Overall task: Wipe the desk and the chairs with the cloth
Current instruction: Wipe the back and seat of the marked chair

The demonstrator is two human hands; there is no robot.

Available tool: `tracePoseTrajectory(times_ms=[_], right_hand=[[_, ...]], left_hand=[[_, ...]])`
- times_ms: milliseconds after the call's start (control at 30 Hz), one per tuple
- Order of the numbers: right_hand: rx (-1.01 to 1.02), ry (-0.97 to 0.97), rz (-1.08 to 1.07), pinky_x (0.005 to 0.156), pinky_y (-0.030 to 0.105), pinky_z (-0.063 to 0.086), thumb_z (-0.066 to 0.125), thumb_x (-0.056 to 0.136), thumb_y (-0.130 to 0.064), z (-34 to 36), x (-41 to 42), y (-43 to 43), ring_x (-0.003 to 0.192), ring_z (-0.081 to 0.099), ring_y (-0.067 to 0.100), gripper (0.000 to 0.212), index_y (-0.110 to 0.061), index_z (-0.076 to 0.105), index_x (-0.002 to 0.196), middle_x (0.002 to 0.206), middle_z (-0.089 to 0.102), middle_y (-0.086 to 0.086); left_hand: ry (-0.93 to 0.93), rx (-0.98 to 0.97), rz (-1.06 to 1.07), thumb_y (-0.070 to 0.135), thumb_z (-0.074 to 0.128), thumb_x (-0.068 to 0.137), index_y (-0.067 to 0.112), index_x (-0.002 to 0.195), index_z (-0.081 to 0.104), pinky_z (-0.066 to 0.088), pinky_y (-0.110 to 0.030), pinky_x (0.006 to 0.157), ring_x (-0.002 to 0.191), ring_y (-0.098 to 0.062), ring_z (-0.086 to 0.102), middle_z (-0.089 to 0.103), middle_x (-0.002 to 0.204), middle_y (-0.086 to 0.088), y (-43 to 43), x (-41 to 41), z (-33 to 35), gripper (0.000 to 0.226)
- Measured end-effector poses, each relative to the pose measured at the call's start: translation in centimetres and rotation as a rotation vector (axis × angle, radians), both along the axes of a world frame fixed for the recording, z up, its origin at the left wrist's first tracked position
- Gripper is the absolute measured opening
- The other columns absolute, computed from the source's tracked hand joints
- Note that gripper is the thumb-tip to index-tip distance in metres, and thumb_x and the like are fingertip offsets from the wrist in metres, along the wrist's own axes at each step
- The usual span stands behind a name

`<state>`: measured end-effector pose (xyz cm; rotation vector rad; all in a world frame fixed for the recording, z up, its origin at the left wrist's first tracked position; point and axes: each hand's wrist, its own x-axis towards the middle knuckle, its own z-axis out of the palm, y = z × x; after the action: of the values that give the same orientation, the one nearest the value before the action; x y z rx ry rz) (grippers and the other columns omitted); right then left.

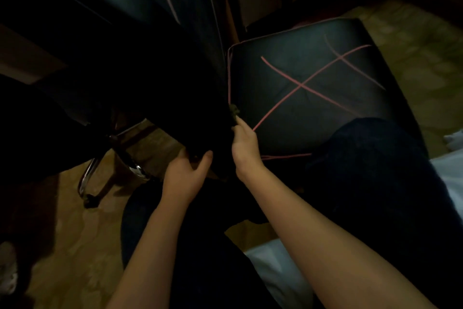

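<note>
The view is dim. The cloth (pixel 234 111), a small dark greenish wad, sits just past centre toward 1 o'clock, pressed against the pink-piped left edge of the black chair (pixel 313 88). That chair's padded seat fills the 2 o'clock part of the view and carries crossed pink stitching. The right hand (pixel 244 144) reaches up from 5 o'clock, its fingers drawn together and pinching the cloth at their tips, so the wad pokes out above them against the seat's edge. At 11 o'clock from that hand looms the shadowed chair (pixel 175 45), another black padded piece with the same pink lines, tilted and mostly lost in darkness. The left hand (pixel 186 176), coming from 6 o'clock, grips the lower edge of this shadowed chair. Its thumb curls over the near side, and its fingers wrap out of sight behind the dark edge. The two hands are near each other but do not touch. A chrome base (pixel 87 178) with a castor stands at 8 o'clock on the mottled tan floor (pixel 75 246). A knee in dark trousers (pixel 375 171) overlaps the black chair's near corner at 4 o'clock, and white fabric (pixel 278 263) lies at 5 o'clock between the forearms.
</note>
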<state>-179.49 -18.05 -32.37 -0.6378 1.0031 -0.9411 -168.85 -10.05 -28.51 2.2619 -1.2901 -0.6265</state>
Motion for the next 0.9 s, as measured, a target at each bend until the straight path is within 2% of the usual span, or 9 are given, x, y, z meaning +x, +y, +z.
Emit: tracePoseTrajectory(times_ms=[100, 167, 300, 367, 433, 533, 667, 767, 900], right_hand=[[-0.174, 0.043, -0.020, 0.103, 0.028, 0.046, 0.033, 0.101, -0.005, 3.4, -0.7, -1.1, 0.119, 0.057, 0.017, 0.042, -0.010, 0.049, 0.140, 0.129, 0.061, 0.007], [-0.278, 0.079, 0.022, 0.115, 0.038, 0.034, 0.036, 0.100, -0.008, 5.0, -0.7, -1.1, 0.134, 0.046, 0.020, 0.044, -0.011, 0.046, 0.143, 0.143, 0.051, 0.008], [-0.343, 0.212, 0.110, 0.115, 0.020, 0.019, 0.035, 0.102, -0.010, 6.0, -1.2, 0.3, 0.145, 0.026, 0.013, 0.047, -0.013, 0.035, 0.149, 0.157, 0.030, 0.002], [-0.274, 0.200, 0.135, 0.115, 0.022, 0.021, 0.035, 0.102, -0.015, 7.1, -1.5, 0.6, 0.143, 0.030, 0.013, 0.047, -0.017, 0.035, 0.150, 0.156, 0.033, 0.000], [-0.284, 0.195, 0.137, 0.118, 0.034, 0.025, 0.036, 0.101, -0.018, 9.5, -1.0, 0.1, 0.140, 0.035, 0.015, 0.047, -0.019, 0.039, 0.148, 0.153, 0.038, 0.001], [-0.524, 0.212, 0.161, 0.119, 0.041, 0.025, 0.037, 0.100, -0.016, 15.5, 0.6, -0.1, 0.141, 0.034, 0.017, 0.046, -0.018, 0.044, 0.145, 0.153, 0.039, 0.001], [-0.893, 0.281, 0.227, 0.119, 0.034, 0.020, 0.038, 0.101, -0.012, 21.5, 2.3, 0.1, 0.146, 0.023, 0.016, 0.045, -0.015, 0.041, 0.146, 0.156, 0.033, -0.001], [-1.032, 0.478, 0.146, 0.116, 0.040, 0.028, 0.041, 0.101, -0.025, 18.7, 1.8, 0.1, 0.140, 0.032, 0.018, 0.047, -0.020, 0.040, 0.148, 0.153, 0.038, -0.002], [-0.839, 0.604, 0.186, 0.117, 0.040, 0.025, 0.035, 0.105, -0.032, 13.3, -0.2, 0.5, 0.140, 0.031, 0.020, 0.046, -0.022, 0.035, 0.150, 0.152, 0.039, -0.002]], left_hand=[[0.030, -0.176, -0.027, 0.068, 0.054, 0.084, 0.012, 0.131, 0.052, 0.045, -0.016, 0.067, 0.088, -0.010, 0.063, 0.059, 0.090, 0.018, 0.4, 0.4, 4.0, 0.073], [0.041, -0.294, -0.030, 0.073, 0.055, 0.080, 0.010, 0.133, 0.049, 0.042, -0.015, 0.069, 0.083, 0.002, 0.055, 0.056, 0.093, 0.017, 0.1, 0.6, 7.0, 0.082], [0.065, -0.468, 0.054, 0.045, 0.057, 0.093, 0.015, 0.140, 0.043, 0.035, 0.005, 0.062, 0.079, 0.014, 0.052, 0.052, 0.099, 0.024, -1.3, 1.0, 12.7, 0.058], [0.054, -0.548, 0.091, 0.042, 0.056, 0.095, 0.017, 0.141, 0.043, 0.034, 0.006, 0.063, 0.090, 0.006, 0.052, 0.054, 0.106, 0.018, -1.7, 1.0, 15.5, 0.054], [0.011, -0.633, 0.118, 0.044, 0.056, 0.094, 0.015, 0.138, 0.047, 0.037, -0.005, 0.076, 0.106, -0.007, 0.053, 0.059, 0.118, 0.006, -2.1, 1.2, 17.9, 0.054], [-0.012, -0.735, 0.186, 0.044, 0.059, 0.093, 0.008, 0.129, 0.057, 0.037, -0.015, 0.083, 0.117, -0.019, 0.056, 0.063, 0.124, -0.008, -3.1, 1.7, 20.7, 0.051], [0.097, -0.843, 0.268, 0.046, 0.063, 0.090, 0.007, 0.124, 0.063, 0.043, -0.013, 0.083, 0.114, -0.013, 0.059, 0.066, 0.121, -0.006, -4.4, 2.6, 23.9, 0.052], [0.068, -0.871, 0.301, 0.042, 0.059, 0.094, 0.005, 0.121, 0.064, 0.041, -0.007, 0.073, 0.110, -0.012, 0.060, 0.066, 0.114, -0.003, -4.7, 2.7, 24.8, 0.046], [-0.102, -0.922, 0.299, 0.038, 0.051, 0.099, 0.002, 0.119, 0.065, 0.041, -0.024, 0.087, 0.116, -0.027, 0.059, 0.067, 0.120, -0.016, -4.6, 2.4, 24.1, 0.044]])
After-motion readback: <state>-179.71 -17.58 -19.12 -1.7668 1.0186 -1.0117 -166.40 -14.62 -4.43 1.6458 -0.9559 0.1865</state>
